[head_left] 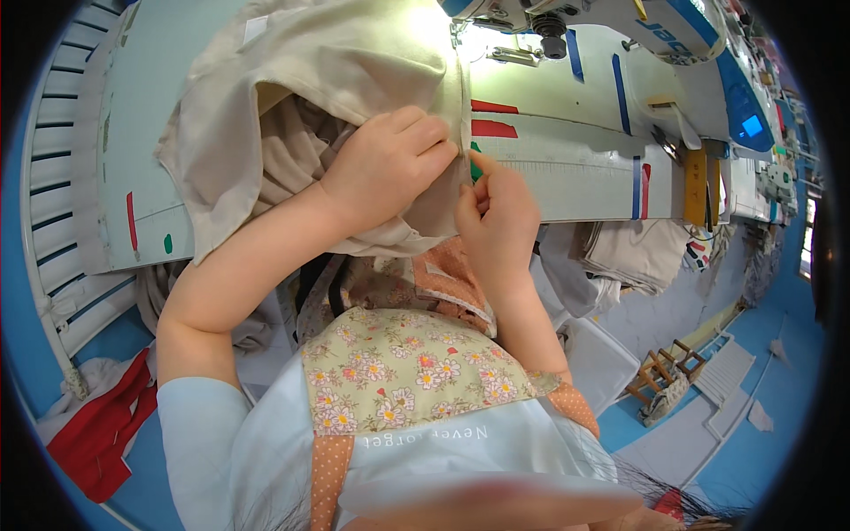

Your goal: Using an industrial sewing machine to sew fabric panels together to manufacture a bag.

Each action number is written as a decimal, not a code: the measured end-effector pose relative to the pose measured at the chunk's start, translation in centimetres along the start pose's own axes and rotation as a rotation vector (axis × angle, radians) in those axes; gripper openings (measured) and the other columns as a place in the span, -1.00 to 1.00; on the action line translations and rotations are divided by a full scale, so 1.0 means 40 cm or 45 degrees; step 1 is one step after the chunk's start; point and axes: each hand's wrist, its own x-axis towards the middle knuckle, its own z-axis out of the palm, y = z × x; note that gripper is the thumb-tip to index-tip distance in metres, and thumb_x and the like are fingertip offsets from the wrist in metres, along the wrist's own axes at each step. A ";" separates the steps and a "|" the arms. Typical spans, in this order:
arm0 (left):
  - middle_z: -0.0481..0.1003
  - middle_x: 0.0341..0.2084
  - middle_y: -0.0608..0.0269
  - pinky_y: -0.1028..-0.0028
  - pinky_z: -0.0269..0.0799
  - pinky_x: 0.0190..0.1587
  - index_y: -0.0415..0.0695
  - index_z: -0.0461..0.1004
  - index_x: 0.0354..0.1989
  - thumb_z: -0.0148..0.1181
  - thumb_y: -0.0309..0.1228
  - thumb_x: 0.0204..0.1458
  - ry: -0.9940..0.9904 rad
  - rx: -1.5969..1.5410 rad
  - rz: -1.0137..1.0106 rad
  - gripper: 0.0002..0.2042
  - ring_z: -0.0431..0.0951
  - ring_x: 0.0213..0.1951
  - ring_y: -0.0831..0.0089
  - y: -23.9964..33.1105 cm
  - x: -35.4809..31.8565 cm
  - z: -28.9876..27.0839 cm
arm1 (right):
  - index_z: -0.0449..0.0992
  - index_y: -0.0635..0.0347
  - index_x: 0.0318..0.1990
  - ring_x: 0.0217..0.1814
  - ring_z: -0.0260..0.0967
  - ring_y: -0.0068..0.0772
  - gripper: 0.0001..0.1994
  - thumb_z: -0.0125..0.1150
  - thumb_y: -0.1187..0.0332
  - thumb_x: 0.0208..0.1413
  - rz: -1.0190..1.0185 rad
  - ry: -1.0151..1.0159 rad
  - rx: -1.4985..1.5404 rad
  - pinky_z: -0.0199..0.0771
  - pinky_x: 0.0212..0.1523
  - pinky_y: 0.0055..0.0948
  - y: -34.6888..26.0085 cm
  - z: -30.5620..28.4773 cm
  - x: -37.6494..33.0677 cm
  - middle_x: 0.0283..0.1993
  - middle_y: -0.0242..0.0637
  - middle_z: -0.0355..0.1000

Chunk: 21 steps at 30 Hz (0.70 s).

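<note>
A beige cloth piece (301,62) lies bunched on the white sewing table (567,159), its right edge running toward the sewing machine (567,22) at the top. My left hand (390,164) presses flat on the cloth near that edge, fingers curled over the fold. My right hand (496,208) sits just right of it at the table's front edge, pinching the cloth's edge between thumb and forefinger. The needle area is washed out by the machine's lamp.
Red, blue and green tape marks (491,128) line the table. A stack of folded beige cloth (637,252) lies lower right. Red fabric (106,425) hangs at lower left beside a white slatted rack (62,177). A small wooden stool (664,372) stands on the blue floor.
</note>
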 end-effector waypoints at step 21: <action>0.51 -0.24 0.26 0.31 0.52 -0.10 -0.14 0.59 -0.14 0.27 -0.58 -0.17 -0.072 -0.097 -0.041 -0.67 0.53 -0.16 0.22 0.004 -0.015 -0.013 | 0.55 0.20 -0.37 -0.36 0.47 -0.07 -0.85 0.39 0.36 0.04 0.261 -0.164 -0.065 0.45 -0.32 -0.14 -0.029 -0.024 0.054 -0.45 -0.17 0.47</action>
